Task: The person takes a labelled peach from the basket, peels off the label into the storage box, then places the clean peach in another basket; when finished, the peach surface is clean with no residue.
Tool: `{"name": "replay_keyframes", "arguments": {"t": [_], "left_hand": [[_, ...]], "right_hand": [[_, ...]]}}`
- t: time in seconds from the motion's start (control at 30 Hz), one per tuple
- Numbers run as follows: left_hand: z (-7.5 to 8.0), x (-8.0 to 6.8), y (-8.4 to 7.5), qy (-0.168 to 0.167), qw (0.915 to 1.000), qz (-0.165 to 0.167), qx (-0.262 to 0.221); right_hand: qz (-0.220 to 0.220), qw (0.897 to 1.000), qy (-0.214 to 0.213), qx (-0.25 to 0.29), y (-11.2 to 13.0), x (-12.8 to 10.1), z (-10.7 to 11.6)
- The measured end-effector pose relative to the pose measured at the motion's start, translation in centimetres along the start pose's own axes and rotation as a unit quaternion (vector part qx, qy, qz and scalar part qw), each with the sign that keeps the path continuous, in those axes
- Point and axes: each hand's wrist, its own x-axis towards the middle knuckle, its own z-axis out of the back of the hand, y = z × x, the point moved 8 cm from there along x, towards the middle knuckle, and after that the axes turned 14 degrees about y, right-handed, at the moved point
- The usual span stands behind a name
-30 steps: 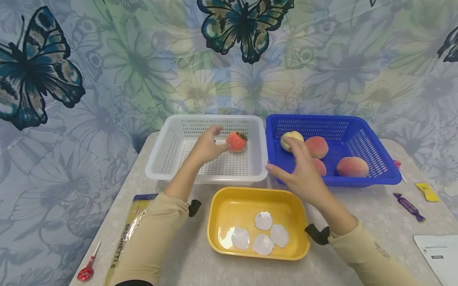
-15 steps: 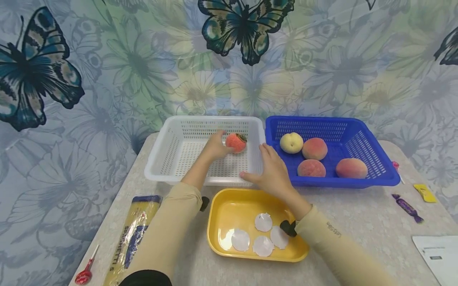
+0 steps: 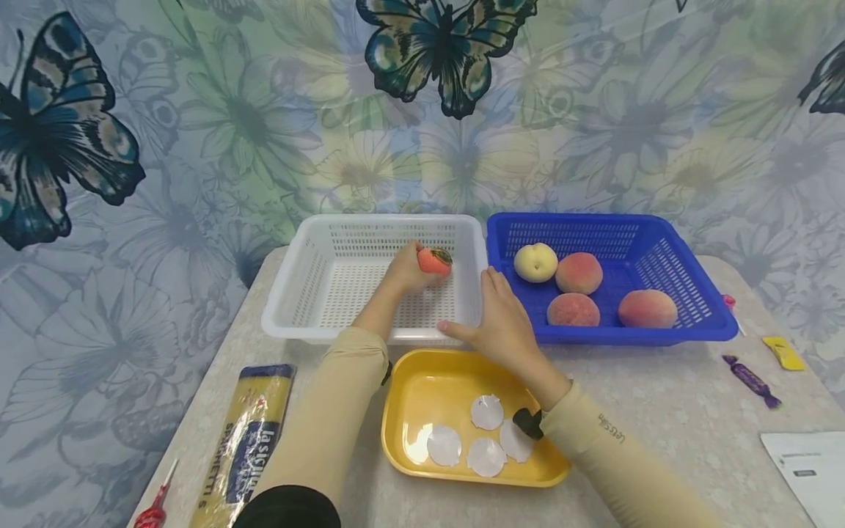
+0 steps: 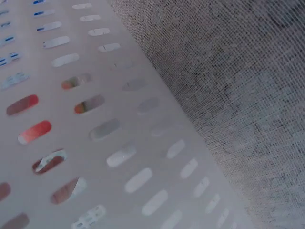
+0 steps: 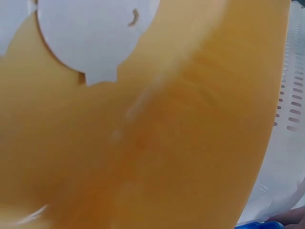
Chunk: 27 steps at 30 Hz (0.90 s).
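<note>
Inside white basket (image 3: pixel 310 293), peach (image 3: pixel 435 261) in left hand (image 3: pixel 408 273).

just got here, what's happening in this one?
A person's left hand holds an orange-red peach inside the white basket. The right hand, fingers straight, rests at that basket's front right corner, above the yellow tray with four white paper discs. Four more peaches sit in the blue basket.
</note>
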Motion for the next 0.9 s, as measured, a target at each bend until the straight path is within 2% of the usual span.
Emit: {"name": "replay_keyframes", "arguments": {"t": [0.13,0.23,0.37,0.53,0.73,0.9], "left_hand": [[0.2,0.0,0.5,-0.012,0.9996,0.021,-0.016],[0.3,0.1,0.6,-0.008,0.9995,0.029,0.004],[0.1,0.0,0.4,0.003,0.9991,0.025,0.035],[0.0,0.2,0.5,0.01,0.9993,0.014,0.033],[1.1,-0.5,-0.6,-0.019,0.9995,-0.026,-0.004],[2.4,-2.1,-2.7,-0.01,0.9962,-0.069,-0.052]], "right_hand": [[-0.001,1.0,0.004,-0.005,0.1,-0.1,0.0],[-0.002,1.0,0.007,-0.006,0.1,-0.1,0.0],[0.0,1.0,0.007,-0.008,0.3,-0.1,0.0],[-0.003,1.0,0.01,-0.007,0.4,-0.1,0.0],[-0.007,1.0,0.018,-0.013,0.2,0.0,-0.1],[-0.009,1.0,0.023,-0.017,0.1,0.0,-0.2]]}}
